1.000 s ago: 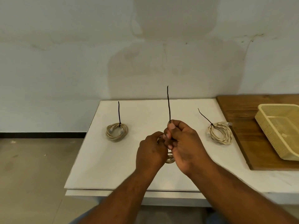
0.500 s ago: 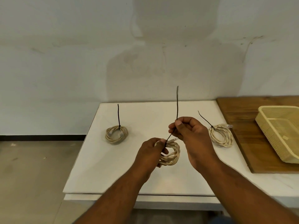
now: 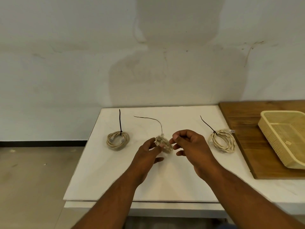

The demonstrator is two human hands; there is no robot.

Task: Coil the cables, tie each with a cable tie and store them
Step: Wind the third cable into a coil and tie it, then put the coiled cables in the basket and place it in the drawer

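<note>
Releasing the third tied coil (image 3: 164,146) between slack left hand (image 3: 149,152) and right hand (image 3: 189,144); contact is blurred and cannot be told.
Beyond, two tied coils (image 3: 118,140) (image 3: 222,142) lie on the white table (image 3: 181,179); the basket (image 3: 283,136) appears empty, so storing remains.

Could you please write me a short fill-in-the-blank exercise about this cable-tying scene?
1. ____ coils lie on or just above the white table.
2. The tie on each coil is ____ in colour.
3. The basket sits on a ____ board.
4. The middle coil is between the two ____.

Missing words: three; black; wooden; hands
</note>
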